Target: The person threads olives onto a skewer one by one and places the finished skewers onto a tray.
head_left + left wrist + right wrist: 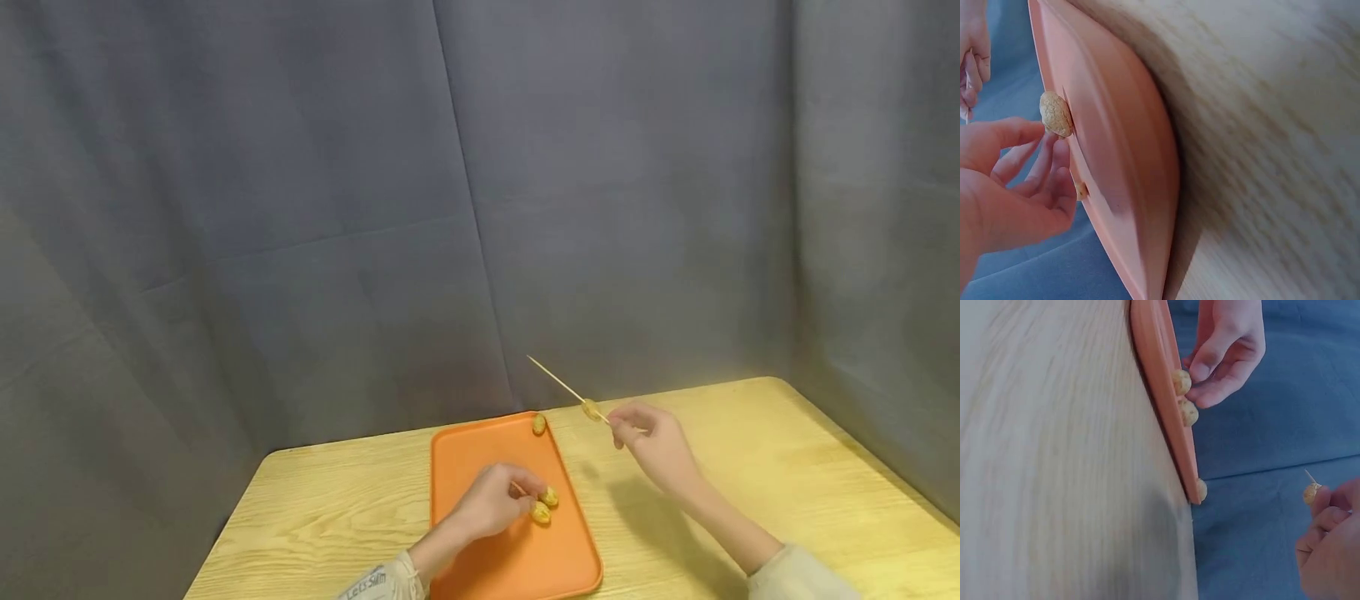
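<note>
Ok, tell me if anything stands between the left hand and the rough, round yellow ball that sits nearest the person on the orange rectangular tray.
Nothing visible does: the left hand is right at the nearest yellow ball. A second rough yellow ball lies close beside it, not in between.

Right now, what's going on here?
A person's right hand holds a thin stick with one yellowish lump on it, above the wooden table. The left hand is at a second lump on the orange tray; whether it grips it is unclear. A third lump sits beside that one, a fourth lump at the far corner.
</note>
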`<state>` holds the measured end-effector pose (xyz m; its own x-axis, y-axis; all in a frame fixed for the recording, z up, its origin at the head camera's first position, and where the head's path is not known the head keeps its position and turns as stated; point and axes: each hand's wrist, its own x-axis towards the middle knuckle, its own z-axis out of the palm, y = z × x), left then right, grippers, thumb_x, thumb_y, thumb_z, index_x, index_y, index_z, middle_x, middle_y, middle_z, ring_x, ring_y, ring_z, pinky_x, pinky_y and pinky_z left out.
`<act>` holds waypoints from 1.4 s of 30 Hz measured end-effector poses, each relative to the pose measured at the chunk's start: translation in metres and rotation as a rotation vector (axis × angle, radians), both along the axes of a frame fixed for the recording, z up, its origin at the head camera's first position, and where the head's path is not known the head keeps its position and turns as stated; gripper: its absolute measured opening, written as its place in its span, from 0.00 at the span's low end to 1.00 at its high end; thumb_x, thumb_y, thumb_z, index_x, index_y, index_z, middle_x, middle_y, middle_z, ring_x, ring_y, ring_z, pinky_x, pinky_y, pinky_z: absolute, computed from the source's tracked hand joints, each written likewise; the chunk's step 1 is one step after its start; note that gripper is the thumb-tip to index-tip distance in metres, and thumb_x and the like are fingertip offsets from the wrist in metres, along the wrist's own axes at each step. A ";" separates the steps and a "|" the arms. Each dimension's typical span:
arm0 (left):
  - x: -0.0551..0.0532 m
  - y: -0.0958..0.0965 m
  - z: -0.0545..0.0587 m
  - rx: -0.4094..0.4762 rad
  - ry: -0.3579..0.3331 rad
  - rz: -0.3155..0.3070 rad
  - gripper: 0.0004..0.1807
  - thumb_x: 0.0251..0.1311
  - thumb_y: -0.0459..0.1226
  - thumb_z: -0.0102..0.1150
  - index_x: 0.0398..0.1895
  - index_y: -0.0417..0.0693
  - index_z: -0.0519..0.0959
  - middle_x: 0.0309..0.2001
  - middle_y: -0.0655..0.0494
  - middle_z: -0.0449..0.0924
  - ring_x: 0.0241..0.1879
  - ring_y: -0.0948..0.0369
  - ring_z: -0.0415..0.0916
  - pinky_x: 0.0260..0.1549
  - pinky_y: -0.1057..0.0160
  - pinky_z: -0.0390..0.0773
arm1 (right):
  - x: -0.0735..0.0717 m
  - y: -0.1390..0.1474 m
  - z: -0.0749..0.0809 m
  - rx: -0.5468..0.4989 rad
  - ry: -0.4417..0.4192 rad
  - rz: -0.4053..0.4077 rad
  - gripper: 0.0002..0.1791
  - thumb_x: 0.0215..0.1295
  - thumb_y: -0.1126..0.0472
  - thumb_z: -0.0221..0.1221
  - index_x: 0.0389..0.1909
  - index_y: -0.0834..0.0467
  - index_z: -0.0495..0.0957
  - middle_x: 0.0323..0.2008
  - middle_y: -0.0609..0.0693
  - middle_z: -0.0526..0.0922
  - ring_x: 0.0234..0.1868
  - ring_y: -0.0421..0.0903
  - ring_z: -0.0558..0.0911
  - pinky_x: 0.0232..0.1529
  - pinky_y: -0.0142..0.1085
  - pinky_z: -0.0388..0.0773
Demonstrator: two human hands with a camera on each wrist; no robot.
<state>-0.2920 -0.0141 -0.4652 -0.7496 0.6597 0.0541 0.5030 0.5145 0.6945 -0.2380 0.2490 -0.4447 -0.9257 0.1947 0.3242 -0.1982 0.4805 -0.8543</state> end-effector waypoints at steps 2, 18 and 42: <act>-0.001 0.000 0.001 -0.012 0.013 -0.029 0.17 0.52 0.25 0.58 0.40 0.52 0.86 0.40 0.59 0.86 0.35 0.67 0.80 0.32 0.71 0.77 | -0.004 0.003 -0.002 0.008 -0.009 -0.001 0.13 0.69 0.49 0.54 0.40 0.53 0.80 0.26 0.51 0.83 0.44 0.44 0.77 0.46 0.42 0.70; -0.002 0.002 0.001 0.003 0.012 -0.075 0.15 0.45 0.28 0.72 0.37 0.51 0.85 0.41 0.59 0.83 0.34 0.64 0.79 0.31 0.75 0.77 | -0.006 0.003 -0.001 -0.014 -0.064 -0.001 0.14 0.68 0.52 0.55 0.44 0.59 0.79 0.29 0.54 0.83 0.37 0.46 0.77 0.36 0.40 0.73; 0.023 -0.032 0.023 0.112 0.099 0.092 0.11 0.54 0.43 0.68 0.41 0.67 0.82 0.43 0.73 0.81 0.42 0.67 0.75 0.37 0.67 0.72 | 0.007 -0.008 -0.003 0.062 -0.010 0.041 0.09 0.68 0.52 0.56 0.38 0.52 0.80 0.25 0.51 0.82 0.30 0.43 0.82 0.31 0.34 0.74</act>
<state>-0.2691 -0.0457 -0.4417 -0.7941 0.5740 0.1999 0.5260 0.4840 0.6993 -0.2309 0.2415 -0.4477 -0.9356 0.1367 0.3254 -0.2103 0.5245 -0.8250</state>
